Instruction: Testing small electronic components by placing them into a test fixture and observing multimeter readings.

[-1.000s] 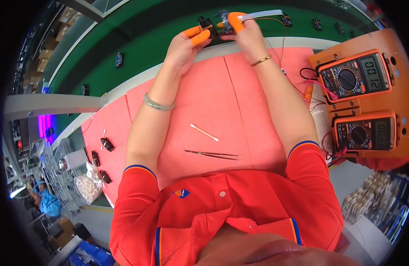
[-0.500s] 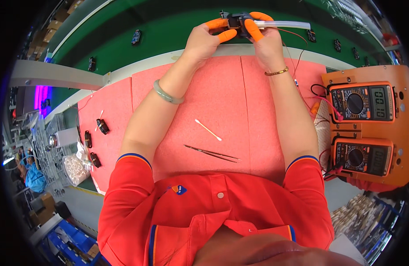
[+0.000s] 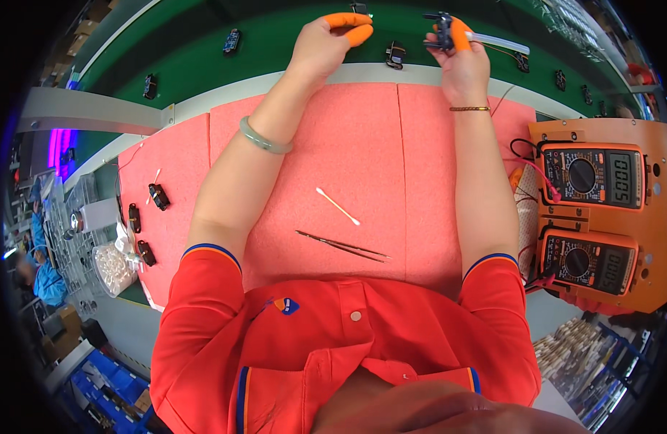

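Observation:
My right hand [image 3: 466,71], orange covers on its fingertips, grips a dark clip-like device [image 3: 444,32] above the green belt. From that device a translucent tube [image 3: 501,43] runs out to the right. My left hand [image 3: 326,47] reaches over the belt with its orange-covered thumb and finger brought together; what lies between them, if anything, is hidden. Just beyond its fingertips a small black module [image 3: 359,8] shows, with a tiny green light beside it. Between my hands another black module [image 3: 395,55] lies near the belt's front edge, apart from both.
Beneath my forearms a pink foam mat [image 3: 333,137] bears a cotton swab [image 3: 338,206] and tweezers [image 3: 342,246]. Black modules [image 3: 158,196] lie at left, near a tub of white pieces [image 3: 115,269]. Two orange multimeters [image 3: 592,176] stand at right. More modules dot the green belt [image 3: 290,40].
My hands have parted: the right moved right with the dark device, the left slightly left. A module now shows between them. Belt modules shifted right, and the multimeter readings differ.

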Demonstrator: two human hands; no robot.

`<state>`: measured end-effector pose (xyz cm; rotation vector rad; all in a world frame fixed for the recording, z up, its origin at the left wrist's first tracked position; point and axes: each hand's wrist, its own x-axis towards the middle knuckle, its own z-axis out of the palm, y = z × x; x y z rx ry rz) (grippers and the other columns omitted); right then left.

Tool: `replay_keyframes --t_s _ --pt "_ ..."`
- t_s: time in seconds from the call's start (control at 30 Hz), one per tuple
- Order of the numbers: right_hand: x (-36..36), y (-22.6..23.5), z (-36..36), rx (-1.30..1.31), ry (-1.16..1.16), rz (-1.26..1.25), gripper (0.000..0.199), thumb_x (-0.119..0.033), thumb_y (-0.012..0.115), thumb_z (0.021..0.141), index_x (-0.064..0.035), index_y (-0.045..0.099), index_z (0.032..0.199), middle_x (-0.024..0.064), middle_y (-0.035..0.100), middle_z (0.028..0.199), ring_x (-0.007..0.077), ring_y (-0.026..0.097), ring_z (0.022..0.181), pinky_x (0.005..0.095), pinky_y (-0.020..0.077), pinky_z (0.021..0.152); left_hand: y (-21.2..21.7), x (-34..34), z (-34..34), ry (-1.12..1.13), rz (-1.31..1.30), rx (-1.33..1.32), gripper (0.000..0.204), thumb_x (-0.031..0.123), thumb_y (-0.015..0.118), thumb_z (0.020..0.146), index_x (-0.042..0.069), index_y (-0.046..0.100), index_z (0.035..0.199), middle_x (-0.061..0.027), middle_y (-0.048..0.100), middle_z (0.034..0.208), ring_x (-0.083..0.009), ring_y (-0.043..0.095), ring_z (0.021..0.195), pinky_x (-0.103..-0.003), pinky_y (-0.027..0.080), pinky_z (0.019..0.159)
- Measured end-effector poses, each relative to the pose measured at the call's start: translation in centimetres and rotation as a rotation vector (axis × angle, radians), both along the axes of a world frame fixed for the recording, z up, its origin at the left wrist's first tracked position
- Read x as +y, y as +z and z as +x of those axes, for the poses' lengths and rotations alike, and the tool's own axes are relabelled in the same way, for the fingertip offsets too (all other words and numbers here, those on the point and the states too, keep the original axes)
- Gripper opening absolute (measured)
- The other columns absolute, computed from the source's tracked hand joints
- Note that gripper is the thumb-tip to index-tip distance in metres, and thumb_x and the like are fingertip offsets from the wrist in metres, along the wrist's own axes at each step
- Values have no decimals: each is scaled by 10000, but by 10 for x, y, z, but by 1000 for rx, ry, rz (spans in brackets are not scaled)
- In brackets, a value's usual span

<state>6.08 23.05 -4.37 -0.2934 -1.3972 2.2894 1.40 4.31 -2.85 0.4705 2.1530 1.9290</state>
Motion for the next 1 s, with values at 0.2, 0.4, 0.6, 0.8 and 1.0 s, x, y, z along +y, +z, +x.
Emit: replay_keyframes --t_s 0.2,0.4,0.6,0.8,1.0 --pt "4 -4 -3 -115 -132 133 226 -131 406 865 19 461 1025 85 534 890 161 536 734 302 473 684 -14 18 3 124 -673 658 221 197 615 720 50 622 884 -93 605 838 -202 568 805 -299 450 702" --pt "-2 4 2 -284 -184 334 184 -124 453 845 17 494 956 47 522 864 93 482 666 235 457 602 9 48 4 -207 -1095 548 225 246 610 714 55 645 828 -119 583 914 -229 547 841 -326 443 706" --pt "-9 12 9 -113 -112 203 187 -78 464 827 26 495 979 57 524 878 99 504 713 234 471 613 5 31 -2 -196 -743 245 250 255 619 701 45 645 835 -125 581 932 -236 546 845 -318 436 728" --pt "-16 9 6 -58 -101 261 229 -41 454 818 37 481 1032 66 528 896 118 524 747 249 485 652 -5 28 11 -113 -757 691 287 287 659 669 53 650 836 -105 598 866 -206 543 801 -282 427 692" --pt "-21 4 4 -5 -97 289 235 -25 482 806 31 489 1034 59 536 899 112 525 743 250 485 653 7 12 -7 -113 -281 -186 296 248 631 723 27 621 920 -48 576 919 -123 495 862 -227 398 748"
